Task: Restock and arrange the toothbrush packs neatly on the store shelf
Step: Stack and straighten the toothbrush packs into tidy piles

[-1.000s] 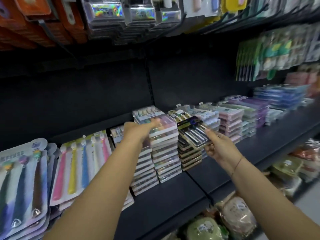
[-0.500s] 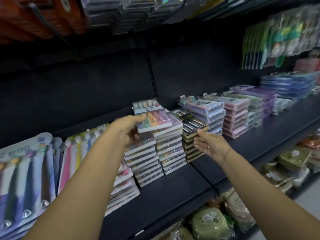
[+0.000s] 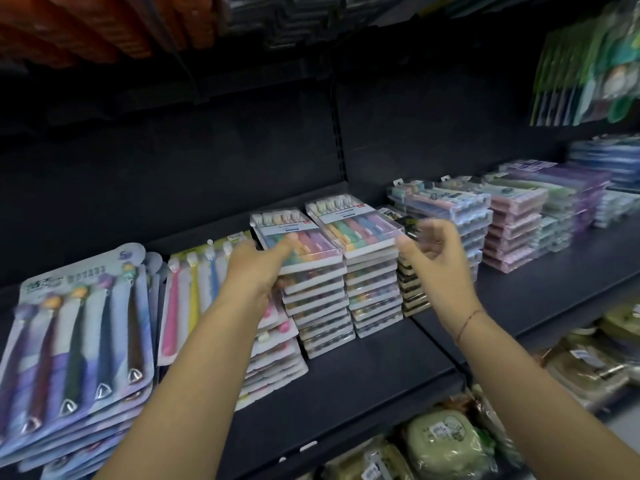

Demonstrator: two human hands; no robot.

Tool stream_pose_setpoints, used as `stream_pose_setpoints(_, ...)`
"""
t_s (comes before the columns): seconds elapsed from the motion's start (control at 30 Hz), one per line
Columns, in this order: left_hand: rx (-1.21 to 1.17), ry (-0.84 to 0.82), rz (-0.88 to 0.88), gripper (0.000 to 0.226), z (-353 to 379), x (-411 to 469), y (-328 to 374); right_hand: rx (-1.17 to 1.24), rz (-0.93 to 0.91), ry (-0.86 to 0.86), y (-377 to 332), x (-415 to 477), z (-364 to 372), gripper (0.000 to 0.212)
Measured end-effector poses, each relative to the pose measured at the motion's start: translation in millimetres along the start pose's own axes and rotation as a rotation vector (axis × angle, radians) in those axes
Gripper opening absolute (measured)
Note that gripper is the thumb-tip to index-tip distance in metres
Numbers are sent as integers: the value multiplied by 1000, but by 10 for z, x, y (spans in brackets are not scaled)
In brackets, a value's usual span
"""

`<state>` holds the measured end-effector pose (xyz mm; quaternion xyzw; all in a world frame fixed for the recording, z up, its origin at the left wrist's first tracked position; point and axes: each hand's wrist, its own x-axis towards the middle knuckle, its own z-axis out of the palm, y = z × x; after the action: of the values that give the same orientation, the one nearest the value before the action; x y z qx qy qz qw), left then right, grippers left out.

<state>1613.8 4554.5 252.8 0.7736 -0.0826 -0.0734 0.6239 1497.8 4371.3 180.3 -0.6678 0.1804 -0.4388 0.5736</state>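
Clear plastic toothbrush pack (image 3: 278,225) tops a stack on the black shelf (image 3: 363,368). The left hand (image 3: 258,271) grips its near-left corner, thumb above, fingers beneath. Just right of the neighbouring stack (image 3: 372,289), the blurred right hand (image 3: 438,261) hovers, fingers loosely curled, holding nothing.

toothbrush pack (image 3: 284,227) labels blurred, no text legible
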Motion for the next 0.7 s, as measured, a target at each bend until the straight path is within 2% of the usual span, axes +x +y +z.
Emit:
stream_pose_setpoints(0.1,224,-75,126,96,8,-80,-40,-137,-66,-287,-103,143,85,60)
stream_pose_setpoints(0.17,336,-135,156,101,21,-147,-84,-189,-88,-362,-105,211,128,58)
stream_pose_setpoints(0.27,495,-131,230,97,77,-179,-162,-235,-111,-391,-70,262,135,53)
stream_pose_setpoints(0.33,488,-91,270,95,106,-176,-224,-236,-86,-384,-61,259,140,58)
stream_pose_setpoints(0.43,433,-48,353,91,65,-194,-327,-191,-40,-240,-89,125,196,70)
stream_pose_setpoints(0.53,374,24,493,78,-208,-366,-374,-224,-226,13,-248,-254,317,56)
stream_pose_setpoints(0.57,352,67,533,71,-373,-447,-401,-206,-328,33,-327,-439,415,47)
stream_pose_setpoints(0.63,289,178,628,54,-789,-641,-457,-117,-459,-62,-474,-875,698,36)
stream_pose_setpoints(0.7,247,337,732,37,-1291,-785,-580,-4,-456,-265,-597,-1371,1067,28)
